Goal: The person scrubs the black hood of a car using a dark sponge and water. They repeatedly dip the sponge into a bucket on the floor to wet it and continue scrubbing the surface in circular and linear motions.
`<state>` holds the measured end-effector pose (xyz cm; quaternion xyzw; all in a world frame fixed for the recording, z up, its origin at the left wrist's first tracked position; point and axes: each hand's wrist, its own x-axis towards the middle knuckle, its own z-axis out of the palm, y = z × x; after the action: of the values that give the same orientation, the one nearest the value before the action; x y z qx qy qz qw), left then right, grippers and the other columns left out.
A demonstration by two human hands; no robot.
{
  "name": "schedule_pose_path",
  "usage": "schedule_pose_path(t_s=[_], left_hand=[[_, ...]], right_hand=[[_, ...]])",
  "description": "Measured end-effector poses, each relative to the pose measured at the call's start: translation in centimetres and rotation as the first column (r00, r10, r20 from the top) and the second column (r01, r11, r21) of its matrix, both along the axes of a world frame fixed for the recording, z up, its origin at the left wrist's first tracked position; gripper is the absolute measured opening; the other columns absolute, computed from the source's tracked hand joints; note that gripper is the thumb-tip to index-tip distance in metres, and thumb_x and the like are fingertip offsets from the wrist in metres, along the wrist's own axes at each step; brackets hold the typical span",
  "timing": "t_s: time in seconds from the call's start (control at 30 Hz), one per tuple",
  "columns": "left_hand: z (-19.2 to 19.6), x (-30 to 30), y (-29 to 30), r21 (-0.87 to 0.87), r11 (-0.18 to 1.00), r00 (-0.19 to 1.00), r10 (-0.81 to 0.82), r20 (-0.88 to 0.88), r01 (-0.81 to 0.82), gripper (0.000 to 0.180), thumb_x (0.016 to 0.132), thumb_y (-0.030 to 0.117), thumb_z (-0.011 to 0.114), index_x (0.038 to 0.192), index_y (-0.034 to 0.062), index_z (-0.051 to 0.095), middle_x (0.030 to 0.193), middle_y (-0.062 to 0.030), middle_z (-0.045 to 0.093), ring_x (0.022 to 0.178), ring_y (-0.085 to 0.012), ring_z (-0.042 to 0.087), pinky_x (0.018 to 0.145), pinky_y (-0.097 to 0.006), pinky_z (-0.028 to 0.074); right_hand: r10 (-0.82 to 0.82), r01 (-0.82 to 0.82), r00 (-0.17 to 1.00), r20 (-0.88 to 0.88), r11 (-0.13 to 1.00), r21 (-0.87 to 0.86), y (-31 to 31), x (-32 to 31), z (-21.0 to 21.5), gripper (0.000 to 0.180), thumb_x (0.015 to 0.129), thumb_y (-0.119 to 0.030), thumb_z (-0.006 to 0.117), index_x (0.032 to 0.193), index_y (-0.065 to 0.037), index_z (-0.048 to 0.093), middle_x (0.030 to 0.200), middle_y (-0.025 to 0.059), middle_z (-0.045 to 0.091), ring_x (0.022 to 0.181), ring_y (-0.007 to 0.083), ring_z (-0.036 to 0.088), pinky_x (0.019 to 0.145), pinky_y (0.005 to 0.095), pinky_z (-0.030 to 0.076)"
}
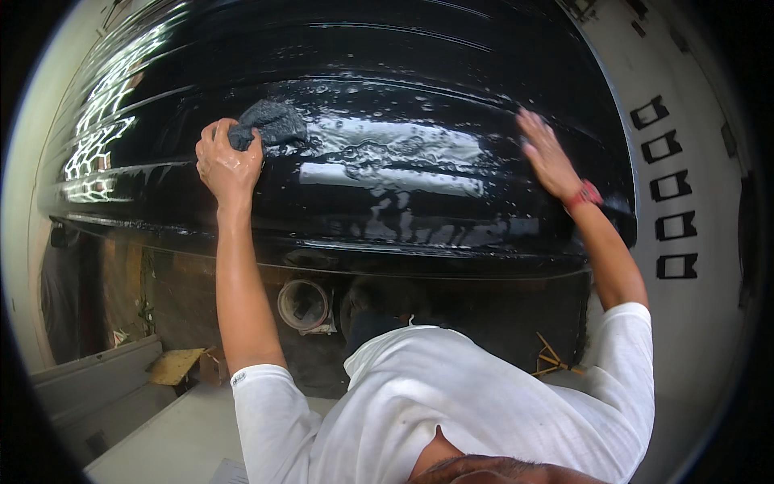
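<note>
A large, curved, glossy black panel [387,218] with long raised ridges fills the space in front of me. Water and drops lie across its middle, and bright light is mirrored in it. My left hand [226,161] is closed around a dark grey wet cloth [278,123] and holds it against the panel left of the wet patch. Toward the right end, my right hand [550,153] has its fingers stretched out, slightly blurred, over the panel; I cannot tell whether it touches. It holds nothing, and a red band [586,196] circles that wrist.
Below the panel's near edge stands a round bucket [305,305]. A yellow metal stand [552,356] is on the floor at the lower right. Several black rectangular frames [672,185] line the pale surface on the right. A tan board [175,365] lies at the lower left.
</note>
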<state>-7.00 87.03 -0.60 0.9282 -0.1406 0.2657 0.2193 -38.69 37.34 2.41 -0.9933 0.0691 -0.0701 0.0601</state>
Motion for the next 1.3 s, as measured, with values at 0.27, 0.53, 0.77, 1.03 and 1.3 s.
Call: schedule_pose_path(t_s=[0.27,0.53,0.77,1.03,1.3], left_hand=[[0.6,0.3,-0.6,0.055,0.985,0.986,-0.165,0.009,0.165,0.047,0.085,0.053,0.085,0.120,0.0222,0.079,0.154,-0.0082,0.059,0.143,-0.0355,0.052,0.115,-0.055,0.045],[0.4,3.4,2.5,-0.046,0.983,0.975,-0.167,0.144,0.175,0.030,0.081,0.024,0.083,0.107,0.0099,0.077,0.113,-0.0071,0.077,0.104,-0.0339,0.075,0.091,-0.045,0.060],[7.5,-0.9,-8.7,-0.217,0.816,0.833,-0.552,-0.024,0.535,0.029,0.079,0.015,0.081,0.106,0.0061,0.074,0.098,-0.0171,0.076,0.093,-0.0364,0.075,0.086,-0.044,0.058],[9.1,-11.8,-26.7,0.108,0.655,0.664,-0.737,-0.126,0.748,0.042,0.081,0.022,0.081,0.121,0.0136,0.073,0.120,-0.0118,0.074,0.108,-0.0405,0.072,0.093,-0.047,0.058],[2.1,-8.2,-19.8,0.038,0.628,0.620,-0.774,0.128,0.777,0.034,0.087,0.025,0.085,0.112,0.0080,0.070,0.126,-0.0139,0.069,0.120,-0.0376,0.065,0.105,-0.047,0.051]], right_hand=[[0.225,-0.220,0.971,0.085,0.973,-0.067,19.1,18.8,-3.8,0.066,0.111,-0.037,0.041,0.167,-0.003,0.036,0.174,0.0217,0.032,0.163,0.0360,0.026,0.133,0.0499,0.019],[0.120,-0.126,0.986,0.120,0.991,0.043,14.1,13.7,-3.0,0.065,0.112,-0.044,0.043,0.165,-0.007,0.042,0.176,0.0151,0.032,0.165,0.0311,0.025,0.134,0.0454,0.018],[-0.370,0.372,0.928,-0.042,0.927,0.040,10.9,6.8,0.2,0.055,0.106,-0.036,0.054,0.148,-0.001,0.055,0.157,0.0214,0.050,0.148,0.0384,0.045,0.122,0.0589,0.031],[-0.109,0.112,0.994,-0.029,0.982,0.150,16.5,12.3,-2.2,0.057,0.097,-0.035,0.062,0.146,-0.006,0.062,0.153,0.0240,0.058,0.149,0.0367,0.048,0.127,0.0493,0.030],[-0.800,0.800,0.600,0.017,0.600,-0.018,-6.0,-6.8,-1.1,0.064,0.110,-0.041,0.045,0.159,0.000,0.044,0.167,0.0210,0.042,0.156,0.0367,0.038,0.127,0.0589,0.028]])
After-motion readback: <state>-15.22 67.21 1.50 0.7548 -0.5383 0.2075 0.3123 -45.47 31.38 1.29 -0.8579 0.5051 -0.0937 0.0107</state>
